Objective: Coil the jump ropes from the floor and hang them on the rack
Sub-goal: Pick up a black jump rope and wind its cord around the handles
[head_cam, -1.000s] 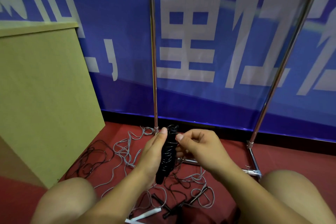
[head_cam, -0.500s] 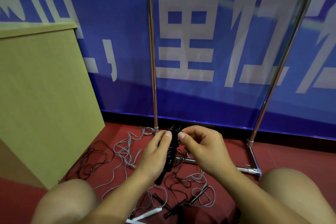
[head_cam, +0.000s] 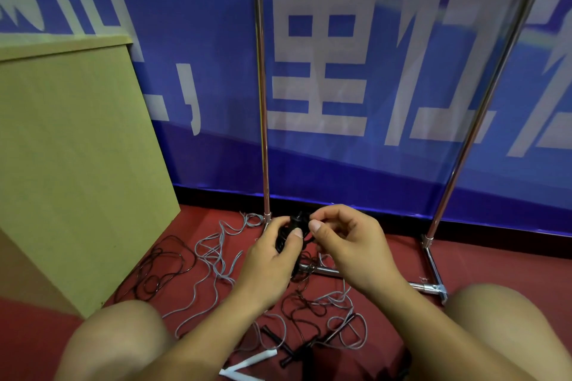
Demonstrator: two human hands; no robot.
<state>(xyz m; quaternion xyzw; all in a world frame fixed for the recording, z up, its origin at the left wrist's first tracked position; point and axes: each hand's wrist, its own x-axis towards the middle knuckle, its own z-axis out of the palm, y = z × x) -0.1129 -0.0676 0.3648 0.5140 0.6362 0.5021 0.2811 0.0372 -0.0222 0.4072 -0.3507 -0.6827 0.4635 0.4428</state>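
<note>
Left hand fingers wrap coiled black rope bundle, thumb pressing on front. Right hand fingers pinch rope strand at bundle top. Bundle held above floor, just before rack base. Loose grey rope and black rope tangled on floor beside cardboard box.

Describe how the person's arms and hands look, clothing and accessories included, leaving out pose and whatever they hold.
Both forearms are bare as far up as the view shows: no sleeves, gloves, watch or bracelets. The left hand and right hand carry no visible rings, and the fingernails are short, plain and unpainted. The bare knees in the lower corners show no clothing either. Anything worn above the elbows lies outside the frame.
</note>
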